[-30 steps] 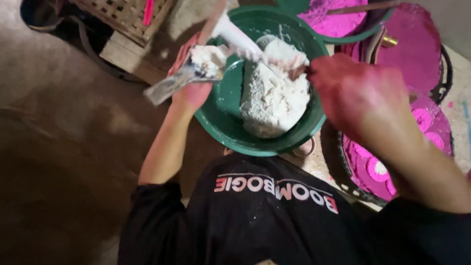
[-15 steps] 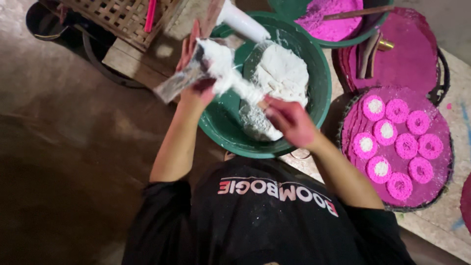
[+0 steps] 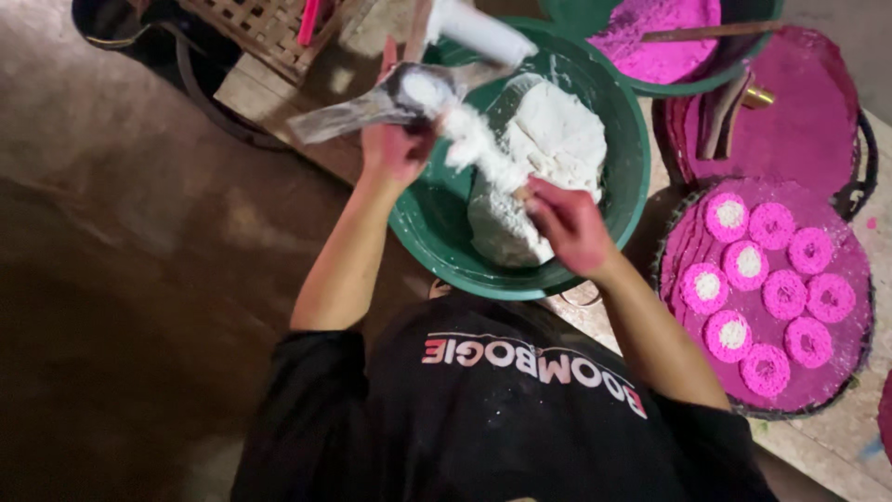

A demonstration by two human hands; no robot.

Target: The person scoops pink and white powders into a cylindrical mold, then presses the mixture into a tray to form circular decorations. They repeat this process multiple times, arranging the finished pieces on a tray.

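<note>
Since a moment ago my right hand [image 3: 569,226] has drawn back from the pink tray [image 3: 841,367] to the green basin [image 3: 621,200], its grip pinching a stick loaded with white dough [image 3: 476,147]. My left hand [image 3: 398,149], fingers curled shut, holds a foil sheet [image 3: 358,110] above the basin's left rim, and dough now reaches it.

I see white dough [image 3: 548,149] in a dark green basin [image 3: 613,200], bright pink rings [image 3: 785,293] with white centres on a pink-dusted tray [image 3: 859,279], a black shirt [image 3: 483,418], and a brown floor [image 3: 121,279].
</note>
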